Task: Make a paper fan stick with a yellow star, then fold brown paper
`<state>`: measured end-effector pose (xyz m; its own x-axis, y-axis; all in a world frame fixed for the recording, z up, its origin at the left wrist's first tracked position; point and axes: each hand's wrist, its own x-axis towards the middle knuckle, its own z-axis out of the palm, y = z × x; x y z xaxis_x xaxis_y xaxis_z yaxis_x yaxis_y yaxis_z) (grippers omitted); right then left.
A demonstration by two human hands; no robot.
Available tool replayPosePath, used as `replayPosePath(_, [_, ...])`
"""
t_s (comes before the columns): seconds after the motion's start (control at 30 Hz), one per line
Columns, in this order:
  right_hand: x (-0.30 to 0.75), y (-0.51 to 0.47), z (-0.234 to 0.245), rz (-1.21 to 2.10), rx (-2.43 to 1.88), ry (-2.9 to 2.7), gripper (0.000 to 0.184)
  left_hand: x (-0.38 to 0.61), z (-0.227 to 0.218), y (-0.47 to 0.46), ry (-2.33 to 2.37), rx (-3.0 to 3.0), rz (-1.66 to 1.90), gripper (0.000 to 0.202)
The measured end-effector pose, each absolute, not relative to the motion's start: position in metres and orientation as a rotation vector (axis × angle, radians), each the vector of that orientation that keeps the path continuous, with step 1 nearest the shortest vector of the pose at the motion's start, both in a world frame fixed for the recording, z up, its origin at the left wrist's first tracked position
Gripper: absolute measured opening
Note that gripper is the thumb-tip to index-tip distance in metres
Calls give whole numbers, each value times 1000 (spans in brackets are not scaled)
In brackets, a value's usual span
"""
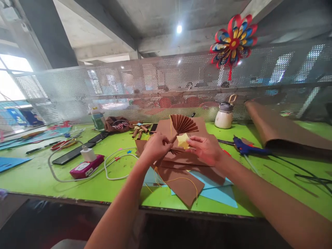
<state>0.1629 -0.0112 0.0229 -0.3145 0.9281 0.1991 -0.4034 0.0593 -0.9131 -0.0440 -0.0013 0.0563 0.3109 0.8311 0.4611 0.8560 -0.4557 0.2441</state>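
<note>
My left hand (pixel 155 148) is closed in a pinch on the narrow base of a pleated brown paper fan (pixel 183 124), which stands spread open above it. Beside it, my right hand (pixel 205 149) pinches a small yellow folded paper star (pixel 183 140) and holds it against the fan's base. Both hands hover over a stack of brown paper sheets (pixel 181 183) and blue paper (pixel 220 195) on the green table (pixel 38 173). A thin yellow string (pixel 178 180) loops across the brown sheet below.
A blue glue gun (pixel 246 148) with its cord lies to the right, by a large brown paper roll (pixel 280 129). At the left are a pink box (pixel 85 167) with a white charger and cable, a dark phone (pixel 71 155) and scissors. A white jar (pixel 224 116) stands at the back; a paper flower (pixel 233 39) hangs on the mesh.
</note>
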Motion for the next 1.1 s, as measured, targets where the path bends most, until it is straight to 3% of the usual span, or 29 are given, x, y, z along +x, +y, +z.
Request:
replayPosePath(0.53, [153, -14, 25, 1158, -654, -1224, 20, -6, 45, -24, -1425, -2552, -999, 15])
replayPosePath(0.67, [153, -13, 27, 1104, -685, -1174, 21, -2, 43, -24, -1448, -2547, -1074, 21])
replayPosePath(0.77, [159, -9, 29, 1116, -679, -1107, 21, -9, 50, -23, -1479, -2454, -1312, 30])
replayPosePath(0.93, [175, 1, 33, 1209, -625, -998, 23, -42, 63, -5, -1847, -2107, -2039, 32])
replayPosePath(1.1, [183, 0, 40, 1280, -550, -993, 22, -44, 53, 0, -2338, -2900, -2327, 24])
